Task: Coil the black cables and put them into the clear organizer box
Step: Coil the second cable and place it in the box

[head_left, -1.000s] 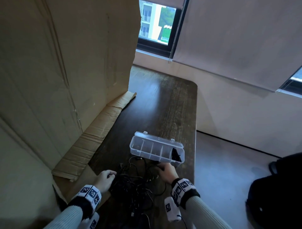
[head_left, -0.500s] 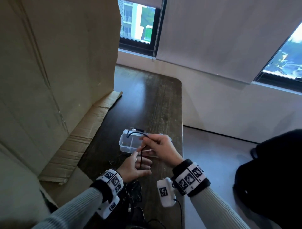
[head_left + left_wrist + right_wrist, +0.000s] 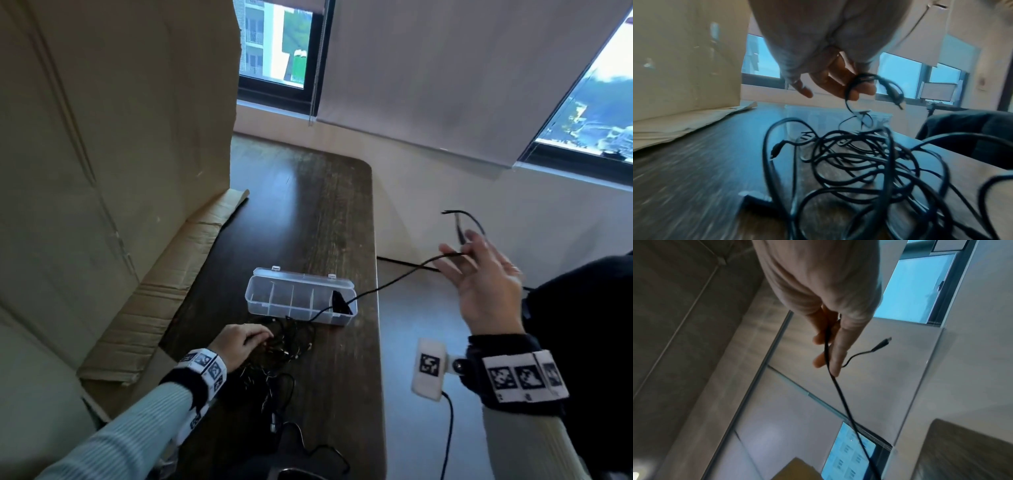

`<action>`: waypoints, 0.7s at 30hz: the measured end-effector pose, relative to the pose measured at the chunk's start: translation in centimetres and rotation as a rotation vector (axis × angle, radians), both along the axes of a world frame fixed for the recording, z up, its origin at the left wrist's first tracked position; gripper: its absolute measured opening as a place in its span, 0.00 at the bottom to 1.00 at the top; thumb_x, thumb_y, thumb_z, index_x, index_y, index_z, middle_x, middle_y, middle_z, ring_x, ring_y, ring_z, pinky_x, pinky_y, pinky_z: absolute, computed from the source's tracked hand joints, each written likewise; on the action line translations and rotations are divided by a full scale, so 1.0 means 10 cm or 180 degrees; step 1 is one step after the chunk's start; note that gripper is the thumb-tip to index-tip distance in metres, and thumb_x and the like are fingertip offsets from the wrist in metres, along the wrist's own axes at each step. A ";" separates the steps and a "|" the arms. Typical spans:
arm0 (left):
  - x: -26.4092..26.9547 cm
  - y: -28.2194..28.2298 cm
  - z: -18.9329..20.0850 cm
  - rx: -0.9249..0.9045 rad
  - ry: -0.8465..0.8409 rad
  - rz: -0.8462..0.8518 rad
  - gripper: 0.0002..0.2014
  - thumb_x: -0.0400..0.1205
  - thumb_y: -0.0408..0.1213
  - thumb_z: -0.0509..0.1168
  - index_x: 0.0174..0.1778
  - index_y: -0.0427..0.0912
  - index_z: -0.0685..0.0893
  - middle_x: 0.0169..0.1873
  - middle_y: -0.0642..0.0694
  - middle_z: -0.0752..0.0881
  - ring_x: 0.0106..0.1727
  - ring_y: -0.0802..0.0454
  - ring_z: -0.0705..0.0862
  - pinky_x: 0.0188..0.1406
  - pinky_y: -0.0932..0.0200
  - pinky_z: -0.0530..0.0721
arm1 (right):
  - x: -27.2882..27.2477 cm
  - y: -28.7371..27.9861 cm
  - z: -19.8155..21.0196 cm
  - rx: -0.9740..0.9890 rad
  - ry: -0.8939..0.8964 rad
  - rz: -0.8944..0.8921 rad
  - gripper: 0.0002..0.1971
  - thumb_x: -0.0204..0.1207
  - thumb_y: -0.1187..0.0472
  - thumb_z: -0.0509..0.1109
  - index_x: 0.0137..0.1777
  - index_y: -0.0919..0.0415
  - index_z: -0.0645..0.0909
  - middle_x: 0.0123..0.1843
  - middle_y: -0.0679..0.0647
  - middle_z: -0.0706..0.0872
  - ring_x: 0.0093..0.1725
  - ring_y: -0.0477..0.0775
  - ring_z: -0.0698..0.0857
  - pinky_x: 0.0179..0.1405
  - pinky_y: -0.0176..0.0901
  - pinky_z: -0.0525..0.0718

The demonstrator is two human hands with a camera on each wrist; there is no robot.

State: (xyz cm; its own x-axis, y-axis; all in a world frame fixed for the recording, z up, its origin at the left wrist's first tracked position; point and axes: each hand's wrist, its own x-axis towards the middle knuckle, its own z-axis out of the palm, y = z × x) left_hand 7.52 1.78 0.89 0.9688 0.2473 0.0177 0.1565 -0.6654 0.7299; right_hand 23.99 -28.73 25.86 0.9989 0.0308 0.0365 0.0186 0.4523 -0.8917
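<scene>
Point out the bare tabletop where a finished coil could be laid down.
The widest bare patch of the dark wooden table lies beyond the clear organizer box, between the cardboard flap and the table's right edge. A narrower strip runs along that edge, right of the cable tangle. It is crowded in front of the box, where the left hand rests on the tangle.

Open tabletop beyond the box, wall of cardboard to the left

The dark wooden table (image 3: 318, 205) lies bare behind the clear plastic organizer box (image 3: 298, 298); a tall brown cardboard sheet (image 3: 113, 154) hems the left, a tangle of black cables (image 3: 284, 346) fronts the box.
</scene>
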 end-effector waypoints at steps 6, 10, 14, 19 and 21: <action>-0.06 0.30 -0.07 0.0364 0.0172 0.1009 0.09 0.84 0.40 0.63 0.41 0.54 0.87 0.28 0.56 0.87 0.35 0.51 0.87 0.43 0.55 0.84 | 0.18 -0.41 0.12 0.0130 -0.0038 -0.0437 0.08 0.83 0.62 0.64 0.46 0.61 0.83 0.28 0.47 0.80 0.40 0.55 0.92 0.41 0.52 0.90; 0.01 0.48 -0.05 0.0339 -0.0101 0.2150 0.11 0.85 0.39 0.60 0.42 0.47 0.87 0.32 0.46 0.89 0.40 0.38 0.87 0.43 0.49 0.82 | 0.18 -0.42 0.16 0.0072 0.0011 -0.0424 0.08 0.83 0.63 0.64 0.45 0.61 0.82 0.31 0.50 0.80 0.41 0.55 0.92 0.43 0.54 0.91; 0.07 0.44 -0.02 0.0012 -0.0204 0.2336 0.12 0.86 0.34 0.57 0.46 0.38 0.86 0.39 0.39 0.89 0.43 0.36 0.86 0.41 0.52 0.77 | 0.12 -0.29 0.19 0.0039 0.0046 -0.0527 0.08 0.84 0.63 0.64 0.44 0.61 0.83 0.31 0.50 0.79 0.39 0.53 0.91 0.42 0.53 0.91; 0.14 0.36 0.25 -0.0773 -0.0526 0.1997 0.12 0.87 0.37 0.55 0.49 0.44 0.84 0.32 0.46 0.84 0.37 0.46 0.84 0.45 0.51 0.81 | 0.15 -0.23 0.13 -0.1237 -0.0106 -0.0452 0.08 0.83 0.60 0.64 0.48 0.56 0.85 0.33 0.49 0.75 0.24 0.41 0.79 0.29 0.44 0.85; 0.17 0.26 0.54 -0.0809 -0.0769 0.1441 0.09 0.86 0.35 0.58 0.51 0.49 0.84 0.34 0.49 0.85 0.36 0.50 0.83 0.44 0.54 0.83 | 0.11 -0.13 0.05 -0.1999 -0.0278 -0.0085 0.12 0.84 0.56 0.64 0.63 0.58 0.82 0.43 0.52 0.79 0.31 0.41 0.79 0.29 0.35 0.81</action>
State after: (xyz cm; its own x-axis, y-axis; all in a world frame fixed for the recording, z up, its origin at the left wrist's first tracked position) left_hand 9.18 4.42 6.26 0.7412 0.6620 0.1113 0.1938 -0.3697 0.9087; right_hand 25.08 -30.02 26.33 0.9937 0.0477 0.1009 0.1073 -0.1582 -0.9816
